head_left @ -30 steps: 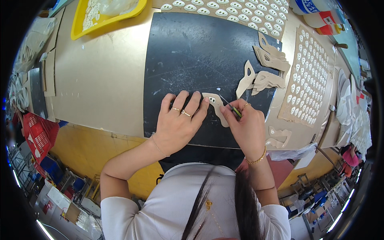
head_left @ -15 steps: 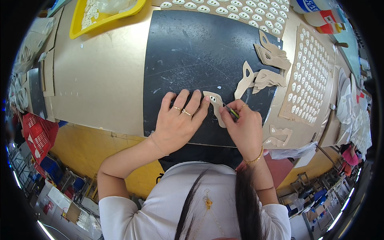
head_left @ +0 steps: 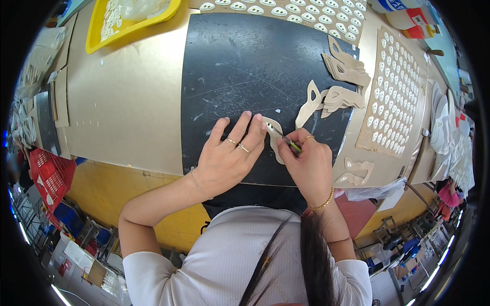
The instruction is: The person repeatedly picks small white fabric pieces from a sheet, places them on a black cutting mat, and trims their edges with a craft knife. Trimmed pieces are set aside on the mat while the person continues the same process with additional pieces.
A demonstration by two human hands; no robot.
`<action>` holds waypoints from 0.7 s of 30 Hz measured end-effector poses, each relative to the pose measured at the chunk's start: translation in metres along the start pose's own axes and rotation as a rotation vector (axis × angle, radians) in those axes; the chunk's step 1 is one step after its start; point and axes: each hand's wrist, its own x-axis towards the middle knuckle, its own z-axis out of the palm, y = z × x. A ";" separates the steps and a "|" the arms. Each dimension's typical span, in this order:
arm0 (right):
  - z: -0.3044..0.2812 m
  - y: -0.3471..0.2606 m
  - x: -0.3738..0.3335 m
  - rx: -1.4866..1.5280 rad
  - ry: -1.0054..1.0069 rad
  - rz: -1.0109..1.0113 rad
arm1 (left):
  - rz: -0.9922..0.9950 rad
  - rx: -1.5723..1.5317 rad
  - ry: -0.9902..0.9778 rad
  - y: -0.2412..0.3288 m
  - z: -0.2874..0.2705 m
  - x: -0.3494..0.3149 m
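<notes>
My left hand [head_left: 227, 158] lies loosely spread on the black mat [head_left: 229, 61], fingertips at the upper end of a curved beige cutout [head_left: 273, 138]. That cutout rests on the mat between my hands. My right hand [head_left: 311, 166] grips a slim green-handled tool [head_left: 294, 146], its metal tip over the cutout's white patch. Stacked beige cutouts [head_left: 341, 100] sit farther right.
</notes>
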 end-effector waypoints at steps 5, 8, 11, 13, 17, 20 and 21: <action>0.001 0.001 0.000 -0.015 0.006 -0.010 | 0.002 0.003 -0.044 0.000 -0.005 0.001; 0.000 0.000 -0.001 -0.027 0.009 -0.011 | -0.012 -0.030 -0.084 0.000 -0.007 0.001; 0.001 0.001 -0.001 -0.031 0.022 -0.021 | -0.003 -0.045 -0.077 -0.001 -0.009 0.000; 0.001 0.000 0.000 -0.037 0.028 -0.025 | 0.012 -0.047 -0.056 -0.003 -0.008 0.000; 0.001 0.000 0.000 -0.070 0.014 -0.010 | 0.022 -0.049 -0.067 -0.003 -0.010 0.001; -0.004 -0.004 -0.002 -0.047 0.022 -0.051 | 0.027 -0.047 -0.062 -0.004 -0.011 0.001; -0.007 -0.004 -0.004 -0.015 0.054 -0.101 | 0.025 -0.046 -0.067 -0.004 -0.012 0.001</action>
